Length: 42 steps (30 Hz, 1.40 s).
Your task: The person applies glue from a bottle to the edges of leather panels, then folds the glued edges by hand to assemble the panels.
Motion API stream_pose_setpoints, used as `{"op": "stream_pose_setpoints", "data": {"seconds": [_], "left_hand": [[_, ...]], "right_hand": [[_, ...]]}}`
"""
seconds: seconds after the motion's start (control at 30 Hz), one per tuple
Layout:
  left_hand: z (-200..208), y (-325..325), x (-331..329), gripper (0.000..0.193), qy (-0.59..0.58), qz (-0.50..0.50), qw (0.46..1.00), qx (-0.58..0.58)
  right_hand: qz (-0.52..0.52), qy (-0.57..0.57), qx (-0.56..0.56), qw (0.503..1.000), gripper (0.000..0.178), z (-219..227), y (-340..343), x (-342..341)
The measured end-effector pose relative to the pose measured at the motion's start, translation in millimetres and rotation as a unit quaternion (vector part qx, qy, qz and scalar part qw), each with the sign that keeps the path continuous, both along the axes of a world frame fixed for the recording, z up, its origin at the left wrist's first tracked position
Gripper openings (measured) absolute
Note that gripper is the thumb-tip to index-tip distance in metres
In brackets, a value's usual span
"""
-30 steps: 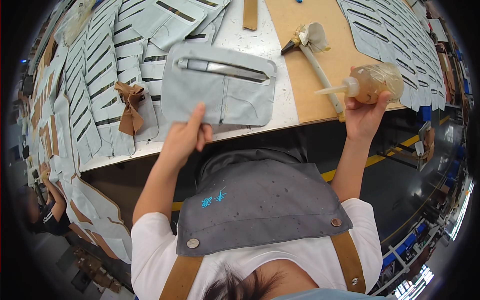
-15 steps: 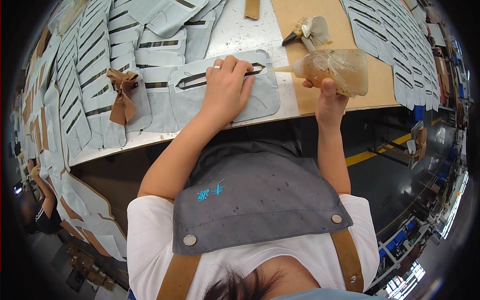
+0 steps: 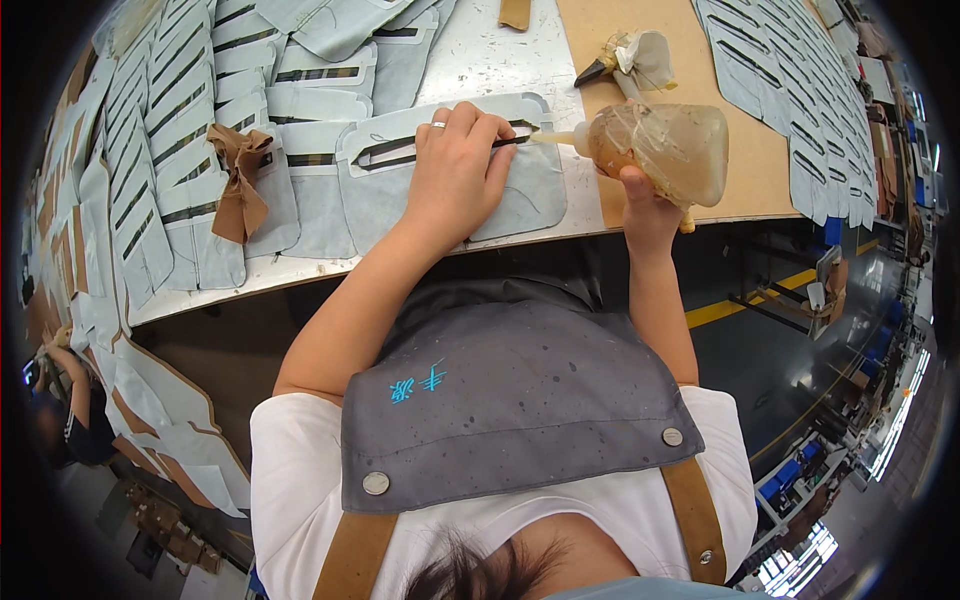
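Note:
My left hand (image 3: 455,170) lies bent over a light grey fabric panel (image 3: 520,200), fingers together and curled at a long, dark-edged slot. Its thumb and index tip close at the slot's lower edge; the other fingertips are hidden. In my right hand (image 3: 652,205) is a translucent squeeze bottle (image 3: 705,150) with yellowish contents, held on its side. The bottle's thin nozzle (image 3: 560,137) points left, its tip at the right end of the slot, near my left thumb. Whether liquid comes out cannot be made out.
Many overlapping slotted grey panels (image 3: 190,170) cover the table's left, with a crumpled brown scrap (image 3: 238,185) on them. More panels (image 3: 765,80) lie at the right. A dark-tipped tool with a whitish wrap (image 3: 640,65) rests on a tan board (image 3: 590,30). Another person's arm (image 3: 75,380) shows far left.
The bottle has shifted slightly left and turned in my right hand, and its nozzle tip sits farther in over the slot's end. My left hand stays on the panel.

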<state>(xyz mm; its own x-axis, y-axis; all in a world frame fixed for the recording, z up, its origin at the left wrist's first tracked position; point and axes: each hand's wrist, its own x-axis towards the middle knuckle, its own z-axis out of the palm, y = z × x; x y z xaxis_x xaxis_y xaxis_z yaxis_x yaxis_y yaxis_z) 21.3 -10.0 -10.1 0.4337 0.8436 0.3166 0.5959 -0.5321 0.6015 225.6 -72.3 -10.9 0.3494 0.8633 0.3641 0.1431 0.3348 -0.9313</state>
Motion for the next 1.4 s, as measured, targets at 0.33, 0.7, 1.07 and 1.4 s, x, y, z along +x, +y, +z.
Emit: {"op": "stream_pose_setpoints", "data": {"seconds": [0.33,0.7,1.07,1.4], "left_hand": [[1.3,1.4,1.4,0.014,-0.004,0.002,1.0,0.002],[2.3,-0.4,1.1,0.013,-0.012,0.002,1.0,0.0],[0.8,-1.7,1.5,0.013,-0.012,0.007,1.0,0.002],[2.9,0.0,1.8,0.012,-0.01,0.006,1.0,0.0]], "right_hand": [[0.027,-0.138,0.056,0.988,0.061,0.3,9.9,4.8],[0.012,0.129,-0.037,0.991,0.063,27.8,24.3,11.6],[0.04,-0.077,0.04,0.995,0.065,9.0,23.5,6.5],[0.03,-0.064,0.045,0.996,0.063,4.5,21.8,7.8]]}}
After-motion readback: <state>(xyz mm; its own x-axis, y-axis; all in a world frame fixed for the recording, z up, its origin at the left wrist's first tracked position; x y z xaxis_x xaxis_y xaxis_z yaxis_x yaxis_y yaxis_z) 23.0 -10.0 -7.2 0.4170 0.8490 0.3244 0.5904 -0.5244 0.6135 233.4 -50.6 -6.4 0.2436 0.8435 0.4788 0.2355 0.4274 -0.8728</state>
